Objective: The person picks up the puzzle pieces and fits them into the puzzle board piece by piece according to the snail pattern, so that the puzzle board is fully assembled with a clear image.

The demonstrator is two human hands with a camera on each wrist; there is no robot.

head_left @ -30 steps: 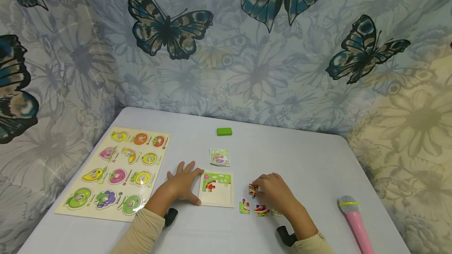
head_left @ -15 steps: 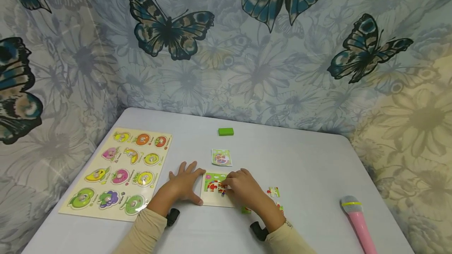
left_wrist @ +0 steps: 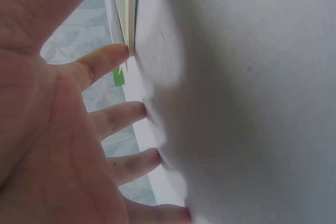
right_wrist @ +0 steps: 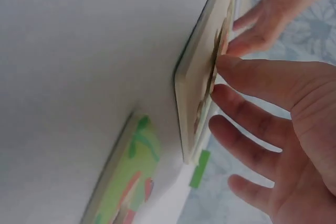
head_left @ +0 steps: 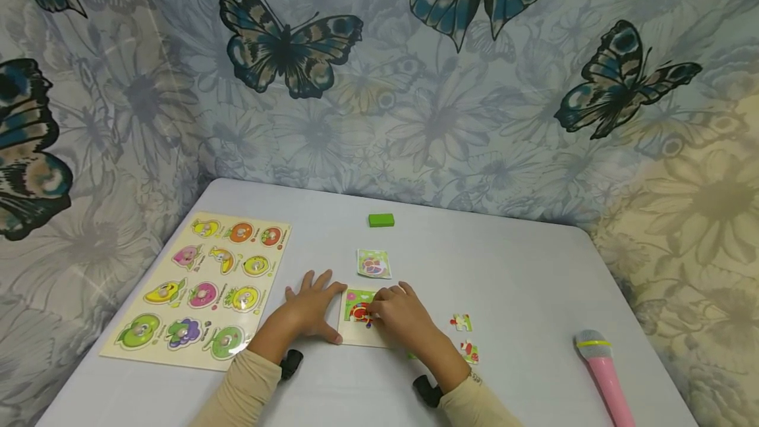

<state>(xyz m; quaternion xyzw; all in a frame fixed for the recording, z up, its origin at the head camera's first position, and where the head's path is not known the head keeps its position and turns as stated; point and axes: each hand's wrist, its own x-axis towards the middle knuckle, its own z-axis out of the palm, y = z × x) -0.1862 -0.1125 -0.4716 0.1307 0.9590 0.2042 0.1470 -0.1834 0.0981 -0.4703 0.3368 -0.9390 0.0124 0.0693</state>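
A small wooden jigsaw board [head_left: 362,336] lies flat on the white table, its upper part covered with green and red picture pieces. My left hand [head_left: 309,312] is spread beside it, thumb and index fingertip touching its left edge. In the left wrist view, the index fingertip [left_wrist: 119,52] meets the board's corner. Over the board's right side, my right hand [head_left: 406,317] pinches a red puzzle piece [head_left: 369,323] down on the board, against the placed red one. The right wrist view shows the thumb [right_wrist: 231,66] and index finger at that piece. The hand hides the board's right part.
Loose puzzle pieces [head_left: 461,322] lie right of the board, one partly under the right wrist. Behind are a picture card [head_left: 373,264] and a green block [head_left: 381,220]. A fruit puzzle board [head_left: 172,360] is at left, a pink microphone [head_left: 606,377] at right.
My right hand has picked up a red piece from the loose ones and carried it left onto the board, where it now sits closer to the placed piece. The left hand has stayed put.
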